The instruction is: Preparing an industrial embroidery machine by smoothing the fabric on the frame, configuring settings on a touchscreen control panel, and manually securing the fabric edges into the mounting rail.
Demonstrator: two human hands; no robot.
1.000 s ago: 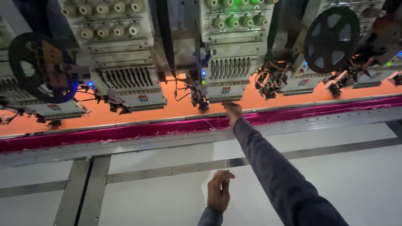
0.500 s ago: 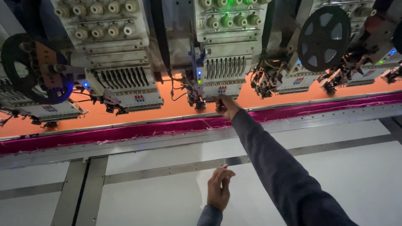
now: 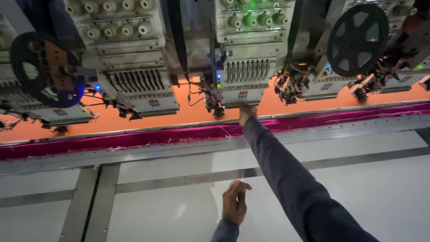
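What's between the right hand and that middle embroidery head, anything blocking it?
Nothing visible. The right hand is already up at the underside of the middle embroidery head, over the orange fabric, past the magenta edge strip. The left hand hangs above the white table, well clear.

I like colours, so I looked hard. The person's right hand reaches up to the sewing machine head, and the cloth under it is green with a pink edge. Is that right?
Not quite. In the head view the cloth is orange, not green. The pink edge is right, and the right hand does reach up to the machine head.
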